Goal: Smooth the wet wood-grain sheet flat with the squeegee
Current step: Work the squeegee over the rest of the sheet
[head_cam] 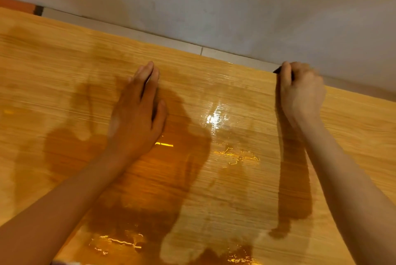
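Head view: glossy, streaked wood-grain sheet spread across the whole surface, wet patches glinting (brightest near the middle). Left hand flat on it, fingers straight and together. Right hand curled round a dark squeegee, mostly hidden, at the sheet's far edge below a dull grey wall.

Two bare forearms, no sleeves; hands ungloved, without rings or watch
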Available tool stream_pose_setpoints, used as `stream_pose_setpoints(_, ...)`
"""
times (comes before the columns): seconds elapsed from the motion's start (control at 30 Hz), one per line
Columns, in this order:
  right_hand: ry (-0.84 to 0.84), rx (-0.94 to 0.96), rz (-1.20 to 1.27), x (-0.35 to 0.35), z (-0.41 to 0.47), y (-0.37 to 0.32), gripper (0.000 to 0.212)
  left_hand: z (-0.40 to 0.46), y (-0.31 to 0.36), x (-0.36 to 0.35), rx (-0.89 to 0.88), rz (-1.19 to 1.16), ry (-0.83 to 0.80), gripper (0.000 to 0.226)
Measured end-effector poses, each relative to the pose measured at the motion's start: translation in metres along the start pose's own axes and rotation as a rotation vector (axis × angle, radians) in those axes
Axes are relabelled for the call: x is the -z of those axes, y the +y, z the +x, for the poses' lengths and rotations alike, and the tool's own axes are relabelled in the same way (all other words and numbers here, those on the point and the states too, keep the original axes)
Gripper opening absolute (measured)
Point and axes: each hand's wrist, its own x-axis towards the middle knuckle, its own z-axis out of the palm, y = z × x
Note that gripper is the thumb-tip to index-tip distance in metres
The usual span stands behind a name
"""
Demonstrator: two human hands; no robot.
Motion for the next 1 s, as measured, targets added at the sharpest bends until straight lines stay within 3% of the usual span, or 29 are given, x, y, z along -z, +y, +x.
stream_pose_setpoints(0.2,0.093,0.067,0.233,-0.011,-0.052,-0.021,0.037,-0.001,-0.001,-0.001,-0.012,0.015,-0.006,0.06)
stream_pose_setpoints(0.4,-0.107,0.284,0.252,0.004,-0.155,-0.02,0.045,-0.001,-0.001,-0.002,-0.029,0.007,0.005,0.059)
stream_pose_setpoints(0.5,-0.15,0.262,0.242,0.006,-0.12,-0.032,0.044,0.0,-0.001,-0.003,-0.026,0.011,0.007,0.06)
stream_pose_setpoints(0.67,-0.071,0.1,0.264,-0.014,-0.048,-0.068,0.043,-0.001,-0.001,-0.003,-0.017,0.025,0.0,0.06)
stream_pose_setpoints(0.87,-0.197,0.353,0.202,0.0,-0.172,-0.058,0.047,0.0,0.0,-0.002,-0.014,0.019,-0.007,0.061)
stream_pose_setpoints(1.0,-0.187,0.337,0.128,-0.006,-0.121,-0.069,0.047,0.003,0.001,-0.001,0.001,0.035,-0.03,0.063)
